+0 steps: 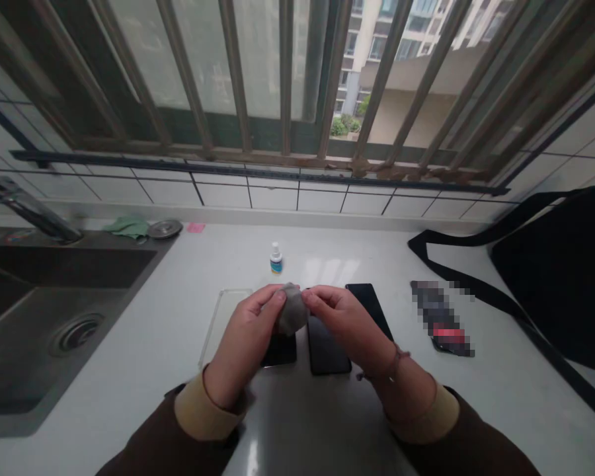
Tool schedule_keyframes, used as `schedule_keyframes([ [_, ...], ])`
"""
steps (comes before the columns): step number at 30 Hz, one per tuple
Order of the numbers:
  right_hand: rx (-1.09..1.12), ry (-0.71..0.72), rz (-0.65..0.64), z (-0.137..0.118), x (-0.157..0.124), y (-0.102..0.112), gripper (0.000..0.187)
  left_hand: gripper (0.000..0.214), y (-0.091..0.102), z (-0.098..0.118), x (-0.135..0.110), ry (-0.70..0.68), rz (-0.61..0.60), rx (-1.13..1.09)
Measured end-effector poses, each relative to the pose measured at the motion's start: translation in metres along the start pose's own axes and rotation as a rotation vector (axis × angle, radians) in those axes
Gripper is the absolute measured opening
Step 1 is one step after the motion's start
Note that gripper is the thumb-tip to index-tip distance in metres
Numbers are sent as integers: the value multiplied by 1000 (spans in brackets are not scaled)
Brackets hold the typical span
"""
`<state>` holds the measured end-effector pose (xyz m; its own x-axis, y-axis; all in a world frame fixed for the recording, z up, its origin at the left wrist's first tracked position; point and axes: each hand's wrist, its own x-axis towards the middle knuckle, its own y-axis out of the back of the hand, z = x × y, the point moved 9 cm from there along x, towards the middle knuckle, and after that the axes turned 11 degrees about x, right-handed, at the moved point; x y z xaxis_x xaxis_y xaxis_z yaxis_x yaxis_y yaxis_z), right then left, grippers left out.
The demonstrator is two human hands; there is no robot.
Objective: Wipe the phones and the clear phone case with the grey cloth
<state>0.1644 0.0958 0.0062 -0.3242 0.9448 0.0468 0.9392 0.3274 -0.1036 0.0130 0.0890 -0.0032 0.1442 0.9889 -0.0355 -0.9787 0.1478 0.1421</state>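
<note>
Grey cloth wad (292,309) pinched between the fingertips of left hand (245,337) and right hand (340,324). Held directly over a black smartphone (326,347).

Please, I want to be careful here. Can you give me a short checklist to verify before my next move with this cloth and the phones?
1. Grey cloth held by left hand and right hand: ok.
2. Cloth dry or damp: cannot tell.
3. Black phone surface free of dust: cannot tell.
4. Small white-capped bottle upright on the counter: ok.
5. Clear phone case lying apart from the sink: ok.
</note>
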Motion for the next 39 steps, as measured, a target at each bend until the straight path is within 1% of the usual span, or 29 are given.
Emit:
schedule_keyframes([
  [2,109,-13,30,12,-2,2,35,35,-1,-1,1,-6,-25,81],
  [5,251,-39,19,27,-2,0,32,37,-4,-1,2,-15,-54,148],
  [7,340,-40,56,33,-1,2,30,41,-2,5,0,-38,-38,251],
  [8,386,-40,87,34,-1,3,29,43,3,11,-1,-69,-1,365],
  [9,430,-41,124,36,-2,5,28,43,9,19,-2,-106,63,524],
  [11,502,-51,201,38,-3,10,30,43,27,37,-7,-156,250,915],
  [12,525,-58,236,38,-3,13,31,43,37,43,-9,-139,344,1101],
  [13,541,-66,267,39,-4,15,32,43,48,46,-11,-90,419,1266],
  [14,551,-74,292,39,-4,17,32,44,58,45,-11,-19,463,1409],
  [15,557,-81,310,39,-5,19,33,46,67,41,-11,59,471,1534],
  [16,560,-84,319,39,-5,20,33,48,75,34,-9,139,444,1633],
  [18,563,-88,320,39,-5,20,34,46,84,14,-5,263,312,1726],
  [20,564,-99,321,39,-5,20,35,41,88,-4,-2,319,188,1724],
  [21,565,-107,324,40,-5,20,36,39,88,-10,-1,327,152,1712],
  [24,573,-120,326,41,-6,19,37,36,89,-16,1,325,137,1685],
  [26,575,-119,318,40,-6,18,38,36,90,-15,2,326,161,1657],
  [28,574,-119,314,41,-5,18,38,39,94,-10,2,328,215,1633],
  [30,572,-123,315,41,-5,18,39,44,99,-2,2,322,305,1599],
  [32,575,-126,316,42,-5,19,40,46,103,9,4,269,411,1508],
  [34,583,-132,315,42,-5,19,41,41,104,15,5,190,473,1303],
  [35,586,-134,316,42,-6,19,42,38,102,14,7,160,459,1148],
  [36,586,-135,319,43,-6,19,41,35,98,10,8,147,408,961],
  [37,583,-133,325,43,-6,20,41,33,91,2,10,158,329,748],
  [39,574,-124,346,44,-5,21,40,29,68,-14,10,223,149,281],
])
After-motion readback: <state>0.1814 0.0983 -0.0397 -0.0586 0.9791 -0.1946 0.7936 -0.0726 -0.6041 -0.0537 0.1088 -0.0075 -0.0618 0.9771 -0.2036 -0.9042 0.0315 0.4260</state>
